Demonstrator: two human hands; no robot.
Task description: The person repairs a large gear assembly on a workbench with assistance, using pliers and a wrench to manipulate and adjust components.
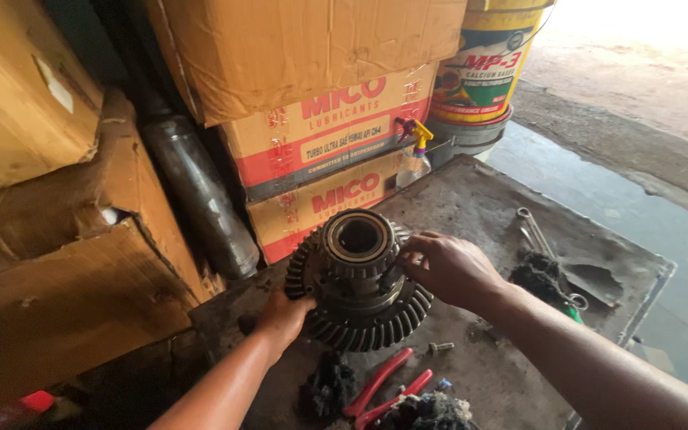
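Observation:
A greasy metal differential gear assembly (357,280), with a large toothed ring gear around a round hub, stands on a grimy workbench (471,209). My left hand (283,316) grips the ring gear's lower left edge. My right hand (446,267) rests against the right side of the hub, fingers curled on it near the top.
Red-handled pliers (384,388) and dirty rags (424,412) lie at the bench's near edge, with a loose bolt (439,347) beside them. Wrenches (537,232) and a dark rag (541,279) lie to the right. Stacked cardboard boxes (320,135), a spray bottle (416,155), a bucket (481,72) and a dark cylinder (199,195) stand behind.

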